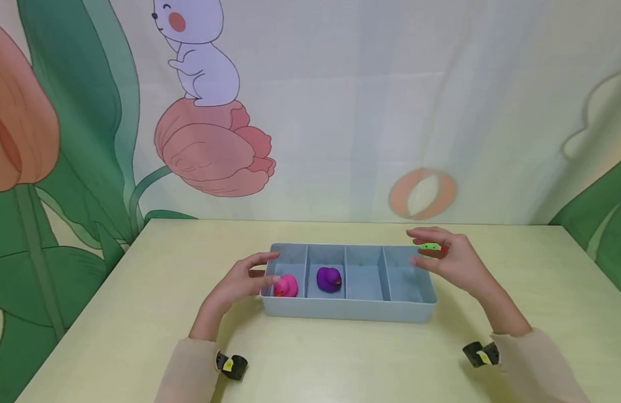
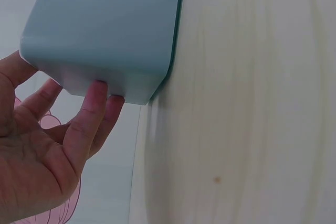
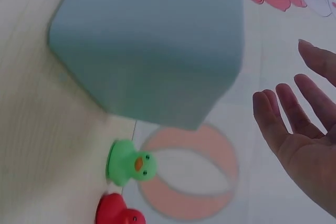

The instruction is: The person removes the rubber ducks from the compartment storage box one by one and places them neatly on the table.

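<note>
A grey-blue tray (image 1: pixel 348 310) with four compartments lies across the middle of the table. A pink duck (image 1: pixel 285 285) sits in its leftmost compartment and a purple duck (image 1: pixel 329 279) in the one beside it; the two right compartments hold nothing. My left hand (image 1: pixel 250 277) is at the tray's left end, straight fingertips (image 2: pixel 97 90) touching the end wall of the tray (image 2: pixel 105 24). My right hand (image 1: pixel 454 260) hovers open by the right end, apart from the tray (image 3: pixel 152 45). Behind it a green duck (image 3: pixel 131 163) and a red duck (image 3: pixel 116 212) stand on the table.
The pale yellow table (image 1: pixel 310 358) stretches wide on both sides of the tray and in front of it. A printed cloth backdrop with a rabbit and flower hangs just past the far edge.
</note>
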Demonstrator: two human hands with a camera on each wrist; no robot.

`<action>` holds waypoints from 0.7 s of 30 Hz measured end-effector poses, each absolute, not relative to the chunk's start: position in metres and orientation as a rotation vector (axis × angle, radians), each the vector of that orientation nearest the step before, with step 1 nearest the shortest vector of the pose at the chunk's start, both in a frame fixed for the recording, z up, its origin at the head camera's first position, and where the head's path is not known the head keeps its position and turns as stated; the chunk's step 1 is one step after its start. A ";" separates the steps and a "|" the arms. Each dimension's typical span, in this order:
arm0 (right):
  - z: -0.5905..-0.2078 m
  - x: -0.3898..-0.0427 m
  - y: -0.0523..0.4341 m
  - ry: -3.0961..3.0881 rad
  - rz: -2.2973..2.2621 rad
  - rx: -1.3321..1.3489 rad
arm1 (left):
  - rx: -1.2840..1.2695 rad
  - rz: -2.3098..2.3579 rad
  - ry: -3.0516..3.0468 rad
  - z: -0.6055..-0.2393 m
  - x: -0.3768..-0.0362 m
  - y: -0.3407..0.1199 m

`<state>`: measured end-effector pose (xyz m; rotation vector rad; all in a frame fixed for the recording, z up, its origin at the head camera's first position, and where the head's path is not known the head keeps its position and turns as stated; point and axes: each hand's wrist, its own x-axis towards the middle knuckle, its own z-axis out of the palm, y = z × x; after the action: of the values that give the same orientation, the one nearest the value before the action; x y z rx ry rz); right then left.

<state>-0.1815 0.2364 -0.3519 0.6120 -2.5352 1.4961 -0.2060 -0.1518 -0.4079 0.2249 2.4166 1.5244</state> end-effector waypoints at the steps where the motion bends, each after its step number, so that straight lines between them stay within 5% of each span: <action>1: -0.351 -0.181 0.233 -2.546 1.495 0.609 | 0.232 1.526 2.416 -0.408 -0.206 -0.152; 21: -0.369 -0.200 0.167 -2.671 1.633 0.744 | 0.214 1.531 2.393 -0.373 -0.189 -0.141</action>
<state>-0.1997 0.1670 -0.3688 0.7444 -2.6713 1.6326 -0.1889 -0.1411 -0.3731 0.2137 2.3930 1.5313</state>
